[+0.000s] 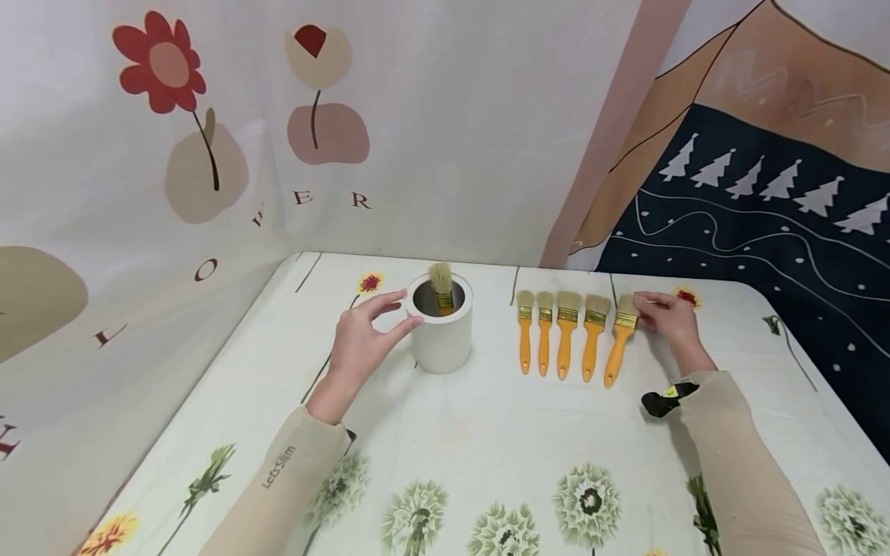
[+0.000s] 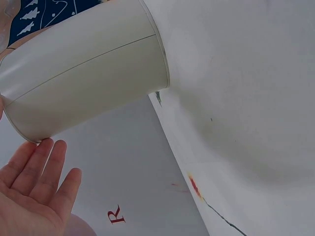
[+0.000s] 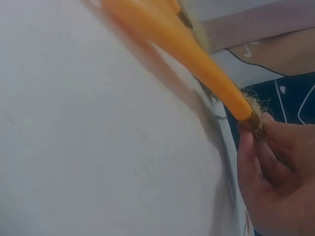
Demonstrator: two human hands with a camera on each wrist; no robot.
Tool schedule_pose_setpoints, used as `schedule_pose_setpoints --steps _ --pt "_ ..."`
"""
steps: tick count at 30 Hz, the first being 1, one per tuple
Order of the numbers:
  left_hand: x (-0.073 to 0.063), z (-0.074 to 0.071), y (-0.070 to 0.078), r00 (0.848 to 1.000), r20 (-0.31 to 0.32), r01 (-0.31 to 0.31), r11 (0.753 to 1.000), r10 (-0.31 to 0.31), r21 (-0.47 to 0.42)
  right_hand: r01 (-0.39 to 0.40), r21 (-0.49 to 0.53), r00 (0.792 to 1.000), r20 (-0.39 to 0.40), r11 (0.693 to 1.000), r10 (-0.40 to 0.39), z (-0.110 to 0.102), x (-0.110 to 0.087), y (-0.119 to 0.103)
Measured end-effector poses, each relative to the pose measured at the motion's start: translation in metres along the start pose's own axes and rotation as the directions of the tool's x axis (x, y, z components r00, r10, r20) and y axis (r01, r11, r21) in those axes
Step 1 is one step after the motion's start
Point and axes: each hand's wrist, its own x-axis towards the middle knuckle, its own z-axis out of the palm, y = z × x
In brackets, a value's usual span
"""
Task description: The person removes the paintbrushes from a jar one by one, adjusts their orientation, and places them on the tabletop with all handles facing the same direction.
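A white cylindrical holder (image 1: 442, 340) stands upright, its rim open at the top. Inside leans one paintbrush (image 1: 441, 279), bristles up, its lower part hidden. My left hand (image 1: 361, 336) holds the holder at its rim, thumb on the near side and fingers on the far side; in the left wrist view those fingers (image 2: 43, 164) look fairly straight. Farther right, several orange-handled paintbrushes (image 1: 566, 332) lie in a row, bristles away from me. With fingertips my right hand (image 1: 670, 316) pinches the rightmost paintbrush (image 1: 619, 344) near its bristles and metal band.
The white table (image 1: 487, 432) has a flower-printed cover. Behind it hangs a pale printed cloth (image 1: 445, 154), with a dark tree-patterned cloth (image 1: 751, 216) on the right. A black strap device (image 1: 667, 399) sits at the right wrist.
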Motion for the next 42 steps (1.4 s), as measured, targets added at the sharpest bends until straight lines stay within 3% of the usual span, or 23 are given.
schedule_pose_setpoints --steps 12,25,30,38,42 --pt "0.000 0.000 0.000 1.000 0.003 0.005 1.000 -0.005 0.007 0.030 -0.078 1.000 0.001 0.997 -0.030 0.006 0.005 0.008" --pt "0.001 0.000 -0.001 1.000 -0.001 -0.008 1.000 0.008 0.013 0.034 -0.109 0.998 -0.041 0.994 -0.039 0.004 -0.005 -0.006" --pt "0.000 0.000 -0.001 1.000 0.000 -0.003 1.000 0.003 0.019 0.098 -0.125 0.993 -0.058 0.987 -0.106 0.005 -0.010 -0.013" --pt "0.000 0.000 0.000 1.000 0.003 -0.002 1.000 0.002 0.017 0.158 -0.076 0.984 -0.073 0.984 -0.164 0.011 -0.016 -0.030" --pt "0.000 -0.001 0.000 1.000 0.002 -0.003 1.000 0.003 0.018 0.179 0.010 0.982 -0.060 0.984 -0.178 0.016 -0.014 -0.036"
